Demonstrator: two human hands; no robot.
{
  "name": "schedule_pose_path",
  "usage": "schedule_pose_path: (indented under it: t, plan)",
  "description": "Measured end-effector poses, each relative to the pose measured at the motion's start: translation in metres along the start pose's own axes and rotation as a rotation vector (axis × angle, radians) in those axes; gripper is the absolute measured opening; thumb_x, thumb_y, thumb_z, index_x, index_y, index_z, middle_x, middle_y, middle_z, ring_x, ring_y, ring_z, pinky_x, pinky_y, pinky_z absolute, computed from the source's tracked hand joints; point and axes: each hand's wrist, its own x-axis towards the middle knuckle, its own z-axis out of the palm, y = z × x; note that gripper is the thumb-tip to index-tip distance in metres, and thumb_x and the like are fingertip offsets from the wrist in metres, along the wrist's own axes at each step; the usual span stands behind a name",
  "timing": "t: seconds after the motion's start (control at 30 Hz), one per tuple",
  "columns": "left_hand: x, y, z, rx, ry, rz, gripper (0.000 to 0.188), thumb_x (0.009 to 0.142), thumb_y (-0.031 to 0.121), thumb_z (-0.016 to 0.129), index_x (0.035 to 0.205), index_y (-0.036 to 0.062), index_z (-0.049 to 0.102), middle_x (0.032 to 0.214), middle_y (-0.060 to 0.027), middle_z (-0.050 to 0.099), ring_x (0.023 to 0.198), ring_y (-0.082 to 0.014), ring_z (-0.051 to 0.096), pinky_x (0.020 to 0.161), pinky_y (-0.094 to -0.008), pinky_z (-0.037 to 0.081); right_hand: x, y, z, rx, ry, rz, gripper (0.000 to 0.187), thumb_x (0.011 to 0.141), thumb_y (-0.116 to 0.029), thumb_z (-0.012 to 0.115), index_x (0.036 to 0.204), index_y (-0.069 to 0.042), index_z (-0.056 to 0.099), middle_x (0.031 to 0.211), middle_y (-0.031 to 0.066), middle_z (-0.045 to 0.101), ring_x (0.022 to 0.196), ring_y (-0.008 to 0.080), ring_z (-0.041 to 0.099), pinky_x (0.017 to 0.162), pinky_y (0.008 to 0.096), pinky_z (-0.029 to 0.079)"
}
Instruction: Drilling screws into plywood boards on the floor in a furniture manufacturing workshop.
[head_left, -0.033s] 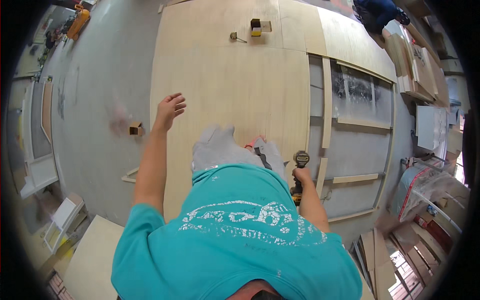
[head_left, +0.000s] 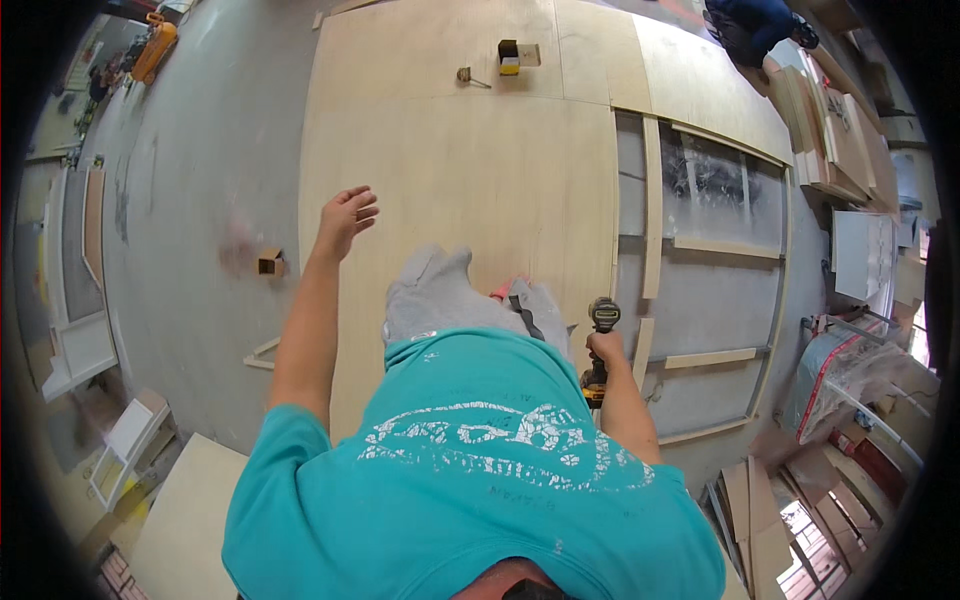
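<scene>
My left hand (head_left: pixel 348 220) hangs over the left part of a pale plywood sheet (head_left: pixel 400 145), fingers stretched and slightly bent, holding nothing. By my right hip, my right hand (head_left: pixel 606 347) is wrapped round the handle of a cordless drill (head_left: pixel 603 315), black with yellow parts. The drill's head points away from me, beside the sheet's right edge. Farther off on the plywood lie a small tape measure (head_left: pixel 463 75), with what looks like a short strip out, and a small black-and-yellow box (head_left: pixel 509 58) with its flap open.
A frame of wooden strips (head_left: pixel 652 200) lies right of the plywood. An open small carton (head_left: pixel 270 262) stands on the grey floor at left. A person in dark clothes (head_left: pixel 752 30) bends at far right, near stacked boards (head_left: pixel 845 135). An orange machine (head_left: pixel 153 50) stands far left.
My left hand has shifted slightly to the right. My right hand keeps its hold on the drill, and the view has moved very little.
</scene>
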Motion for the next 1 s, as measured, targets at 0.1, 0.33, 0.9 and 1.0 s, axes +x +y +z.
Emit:
schedule_pose_path:
  t: [0.1, 0.33, 0.9, 1.0]
  plan:
    - [0.055, 0.019, 0.054, -0.019, -0.047, -0.052, 0.031, 0.081, 0.017, 0.057, 0.108, 0.0028, 0.052, 0.09, -0.0051, 0.06, 0.076, -0.0148, 0.058, 0.067, -0.0273, 0.047, 0.017, -0.058, -0.027, 0.004, 0.06, -0.115, 0.008, 0.059, -0.006, 0.057, 0.063, 0.001, 0.055, 0.057, 0.0091, 0.054, 0.045, 0.0192, 0.052, 0.043, 0.0326, 0.042]
    - [0.258, 0.071, 0.178, 0.016, -0.199, -0.115, 0.031, 0.081, 0.013, 0.056, 0.108, -0.0013, 0.051, 0.092, -0.007, 0.058, 0.077, -0.0156, 0.058, 0.069, -0.028, 0.048, 0.051, -0.2, -0.052, -0.068, 0.037, -0.043, 0.019, 0.057, -0.011, 0.06, 0.071, 0.002, 0.056, 0.058, 0.0119, 0.058, 0.049, 0.0213, 0.057, 0.048, 0.0334, 0.045]
    - [0.774, -0.023, 0.363, 1.363, -0.282, 0.34, 0.027, 0.07, 0.001, 0.05, 0.094, 0.0057, 0.063, 0.089, -0.0164, 0.062, 0.086, -0.0308, 0.059, 0.077, -0.0364, 0.046, 0.173, -0.549, -0.009, 0.116, -0.197, -0.231, 0.036, 0.067, -0.012, 0.065, 0.1, -0.004, 0.053, 0.085, 0.0132, 0.061, 0.077, 0.0276, 0.061, 0.068, 0.0351, 0.048]
    - [0.812, -0.044, 0.379, 1.248, -0.278, 0.292, 0.03, 0.068, 0.0, 0.053, 0.097, 0.004, 0.061, 0.092, -0.0176, 0.061, 0.087, -0.0302, 0.059, 0.077, -0.0365, 0.047, 0.219, -0.505, 0.033, 0.258, -0.21, -0.287, 0.034, 0.065, -0.008, 0.067, 0.096, -0.003, 0.053, 0.083, 0.0121, 0.06, 0.075, 0.0252, 0.061, 0.066, 0.0334, 0.048]
